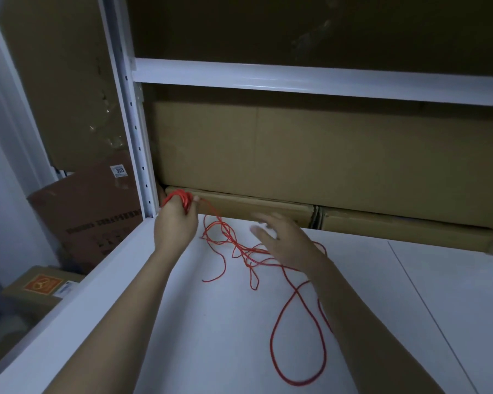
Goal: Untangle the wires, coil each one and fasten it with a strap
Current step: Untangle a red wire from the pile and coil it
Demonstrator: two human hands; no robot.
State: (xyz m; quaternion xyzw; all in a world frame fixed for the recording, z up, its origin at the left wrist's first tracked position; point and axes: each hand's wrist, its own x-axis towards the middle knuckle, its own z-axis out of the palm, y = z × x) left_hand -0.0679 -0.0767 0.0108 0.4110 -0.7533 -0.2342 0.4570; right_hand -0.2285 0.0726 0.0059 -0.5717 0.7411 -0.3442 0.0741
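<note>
A thin red wire (pixel 296 291) lies in loose tangled loops on the white shelf surface (pixel 211 336). My left hand (pixel 177 220) grips a small coil of that wire (pixel 182 198) at the back left corner, by the shelf post. A strand runs from the coil down to the tangle. My right hand (pixel 282 237) hovers over the tangle with its fingers spread and straight, motion-blurred, holding nothing. No strap is visible.
Flat cardboard boxes (pixel 325 155) are stacked along the back of the shelf under a white crossbeam (pixel 296 78). A white perforated post (pixel 137 137) stands at the left. More cartons (pixel 91 217) sit on the floor beyond the left edge.
</note>
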